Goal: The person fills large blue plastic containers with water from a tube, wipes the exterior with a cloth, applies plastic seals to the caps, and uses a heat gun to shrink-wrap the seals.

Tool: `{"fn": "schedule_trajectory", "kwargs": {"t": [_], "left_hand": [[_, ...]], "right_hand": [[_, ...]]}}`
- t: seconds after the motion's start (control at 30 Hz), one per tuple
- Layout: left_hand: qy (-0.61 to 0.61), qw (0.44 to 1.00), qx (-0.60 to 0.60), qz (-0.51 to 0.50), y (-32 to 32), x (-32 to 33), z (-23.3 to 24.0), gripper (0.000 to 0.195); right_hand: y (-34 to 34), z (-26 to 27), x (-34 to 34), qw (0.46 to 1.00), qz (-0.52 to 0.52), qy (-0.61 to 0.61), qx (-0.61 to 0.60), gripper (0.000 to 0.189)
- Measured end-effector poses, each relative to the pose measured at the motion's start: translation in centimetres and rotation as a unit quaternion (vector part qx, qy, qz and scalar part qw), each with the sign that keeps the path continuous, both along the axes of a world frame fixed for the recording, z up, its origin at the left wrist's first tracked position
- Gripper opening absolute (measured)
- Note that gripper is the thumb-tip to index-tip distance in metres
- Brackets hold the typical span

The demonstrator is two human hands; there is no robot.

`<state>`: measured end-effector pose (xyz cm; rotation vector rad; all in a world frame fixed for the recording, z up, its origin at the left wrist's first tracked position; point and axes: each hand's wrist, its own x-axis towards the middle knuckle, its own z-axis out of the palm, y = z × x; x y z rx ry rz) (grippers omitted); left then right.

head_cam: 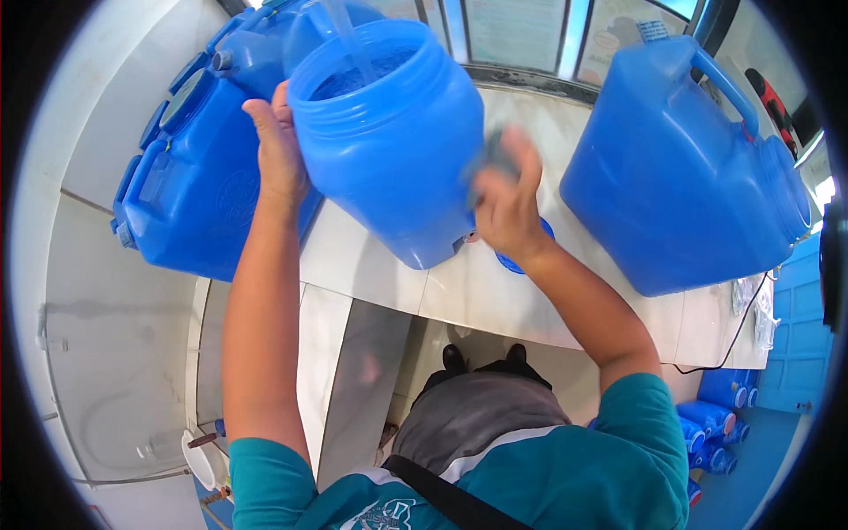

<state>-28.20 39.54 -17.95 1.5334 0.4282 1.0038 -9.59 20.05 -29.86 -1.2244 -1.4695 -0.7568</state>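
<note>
An uncapped round blue plastic water container [397, 146] stands on the tiled counter [371, 265], and a stream of water [351, 43] pours into its wide mouth. Against its left side rests my left hand [281, 149], thumb up by the threaded neck and some fingers hidden behind. A dark grey-green cloth or scouring pad [491, 162], blurred by motion, is in my right hand [510, 199] at the container's right side. Under my right wrist a round blue lid [513, 262] lies partly hidden on the counter.
Several slim blue jugs [205, 179] crowd the left. A large uncapped blue jug [682, 172] stands at right, near a red-and-black tool [772, 106]. Glass panes [517, 40] line the back. A black cord [719, 358] hangs over the front edge; more blue containers [709, 421] sit low at right.
</note>
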Motion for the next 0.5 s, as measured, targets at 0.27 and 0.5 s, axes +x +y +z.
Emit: {"fn": "schedule_trajectory", "kwargs": {"t": [0.27, 0.5], "left_hand": [[-0.053, 0.998, -0.037, 0.02, 0.3, 1.4, -0.7, 0.094], [-0.13, 0.989, -0.068, -0.012, 1.3, 1.0, -2.1, 0.09]], "right_hand": [[9.0, -1.2, 5.2, 0.706, 0.206, 0.625, -0.263, 0.045], [-0.6, 5.4, -1.5, 0.833, 0.275, 0.469, -0.104, 0.049]]}}
